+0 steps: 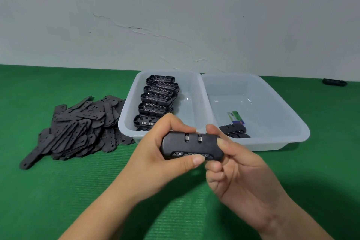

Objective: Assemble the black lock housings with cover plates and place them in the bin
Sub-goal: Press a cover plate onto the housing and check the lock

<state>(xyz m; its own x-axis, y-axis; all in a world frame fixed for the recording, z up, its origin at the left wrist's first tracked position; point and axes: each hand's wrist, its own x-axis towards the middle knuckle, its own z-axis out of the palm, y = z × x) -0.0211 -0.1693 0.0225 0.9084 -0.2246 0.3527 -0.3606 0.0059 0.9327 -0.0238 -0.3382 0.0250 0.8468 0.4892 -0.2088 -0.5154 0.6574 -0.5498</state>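
Both hands grip one lock housing: left hand and right hand at either end. Squeeze evenly so the cover plate seats, then drop it in the right bin.

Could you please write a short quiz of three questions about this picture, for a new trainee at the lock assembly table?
1. True or false: both hands grip one lock housing above the green mat.
2. Where does the pile of cover plates lie? A) inside the right bin B) on the mat, left of the left bin C) in the person's lap
3. Fill the gap: the finished locks lie in the ____ bin, beside a small card.

Key: 1. True: the left hand and the right hand both hold it. 2. B. 3. Right.
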